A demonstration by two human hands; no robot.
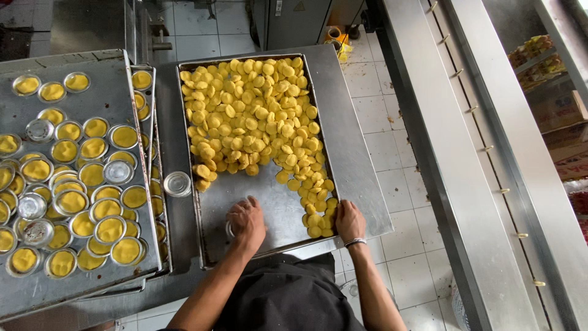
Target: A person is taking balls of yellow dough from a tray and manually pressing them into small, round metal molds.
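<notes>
A metal baking tray (263, 208) in front of me carries a wide heap of small yellow dough discs (251, 110), with a bare patch at its near left. My left hand (246, 222) rests palm down on that bare patch, covering a small metal tin whose rim shows under the fingers. My right hand (349, 220) lies at the tray's near right corner, its fingers curled against the last discs (315, 224) of the pile; a bracelet circles the wrist. Whether it holds a disc is hidden.
To the left, a second tray (61, 288) holds several round tins filled with yellow dough (110, 230) and a few unfilled ones. One lone tin (177, 183) sits between the trays. A long steel rail (453, 153) runs along the right over a white tiled floor.
</notes>
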